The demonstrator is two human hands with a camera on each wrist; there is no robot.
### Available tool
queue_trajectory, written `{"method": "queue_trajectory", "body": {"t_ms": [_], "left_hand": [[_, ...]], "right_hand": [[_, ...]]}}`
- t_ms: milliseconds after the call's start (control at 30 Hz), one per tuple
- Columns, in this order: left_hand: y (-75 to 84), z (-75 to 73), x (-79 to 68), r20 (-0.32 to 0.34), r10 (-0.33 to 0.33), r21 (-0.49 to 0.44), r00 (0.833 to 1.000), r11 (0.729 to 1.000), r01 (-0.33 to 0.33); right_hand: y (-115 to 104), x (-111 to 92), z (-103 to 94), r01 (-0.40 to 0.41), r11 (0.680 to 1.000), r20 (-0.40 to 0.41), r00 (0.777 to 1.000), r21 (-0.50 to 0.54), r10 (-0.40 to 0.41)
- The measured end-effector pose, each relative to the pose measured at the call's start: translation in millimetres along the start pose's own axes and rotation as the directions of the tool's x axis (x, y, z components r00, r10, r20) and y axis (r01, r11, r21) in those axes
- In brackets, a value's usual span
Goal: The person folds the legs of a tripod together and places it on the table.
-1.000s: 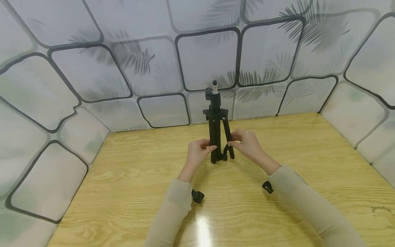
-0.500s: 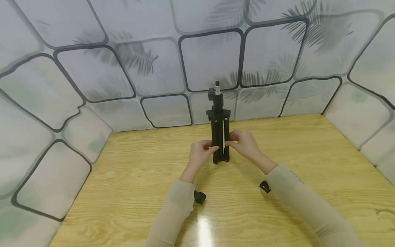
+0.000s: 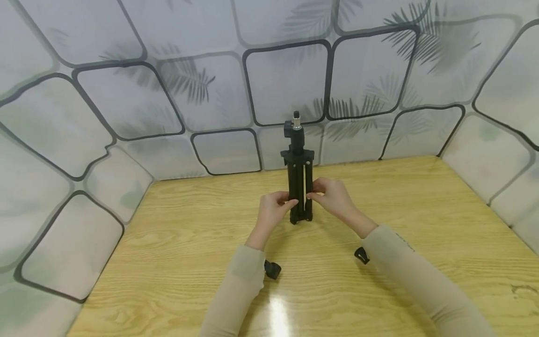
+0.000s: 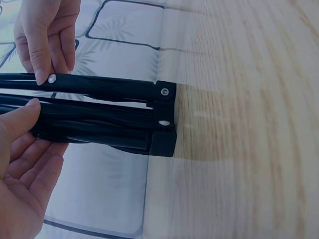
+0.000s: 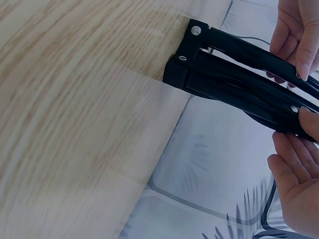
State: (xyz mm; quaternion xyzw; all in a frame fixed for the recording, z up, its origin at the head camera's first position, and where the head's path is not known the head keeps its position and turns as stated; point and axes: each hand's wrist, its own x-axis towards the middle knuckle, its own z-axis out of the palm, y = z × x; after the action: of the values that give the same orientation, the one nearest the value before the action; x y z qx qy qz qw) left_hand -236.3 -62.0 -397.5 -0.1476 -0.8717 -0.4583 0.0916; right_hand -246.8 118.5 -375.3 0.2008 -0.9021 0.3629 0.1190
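A black light stand (image 3: 297, 154) stands upright on the wooden table, its legs folded in close to the centre pole and a silver stud at its top. My left hand (image 3: 271, 213) pinches the left leg between thumb and fingers at about mid-height. On the other side, my right hand (image 3: 334, 201) pinches the right leg a little higher. In the left wrist view, the stand's lower end (image 4: 163, 119) shows rivets and joints right at the tabletop. The right wrist view shows the thumb of my right hand (image 5: 296, 186) lying against a leg.
The pale yellow wooden table (image 3: 181, 262) runs back to a fabric backdrop (image 3: 286, 84) with dark rounded outlines and leaf prints. One small black piece (image 3: 273, 270) is beside the left sleeve (image 3: 237, 285), and another black piece (image 3: 361, 255) beside the right sleeve.
The right leg, angled outward a second ago with its lower brace showing, has swung in against the pole with my right hand on it. My left hand keeps its grip. The view shifted slightly.
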Motion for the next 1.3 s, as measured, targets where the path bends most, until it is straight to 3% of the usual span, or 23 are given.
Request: {"method": "queue_trajectory", "body": {"t_ms": [233,433,767,1000,1300], "left_hand": [[-0.3,0.6,0.1,0.002,-0.012,-0.014,1.000,1.000,0.012],[-1.5,0.9,0.4,0.004,-0.019,-0.025,1.000,1.000,0.019],[-3.4,1.7,0.3,-0.005,-0.014,-0.057,1.000,0.998,0.013],[-3.1,2.6,0.7,-0.005,-0.025,-0.061,1.000,0.998,0.024],[-3.1,2.3,1.7,-0.002,-0.033,-0.066,0.999,0.997,0.033]], "right_hand": [[1.1,-1.7,-0.6,-0.004,1.000,0.027,1.000,0.004,0.004],[4.8,-0.7,-0.9,-0.020,1.000,0.113,0.993,-0.005,0.020],[15.2,2.2,3.8,0.014,0.999,0.241,0.970,-0.037,-0.004],[18.8,4.3,9.1,-0.022,1.000,0.310,0.950,-0.020,0.027],[25.3,7.1,17.2,-0.011,0.999,0.346,0.938,-0.042,0.025]]}}
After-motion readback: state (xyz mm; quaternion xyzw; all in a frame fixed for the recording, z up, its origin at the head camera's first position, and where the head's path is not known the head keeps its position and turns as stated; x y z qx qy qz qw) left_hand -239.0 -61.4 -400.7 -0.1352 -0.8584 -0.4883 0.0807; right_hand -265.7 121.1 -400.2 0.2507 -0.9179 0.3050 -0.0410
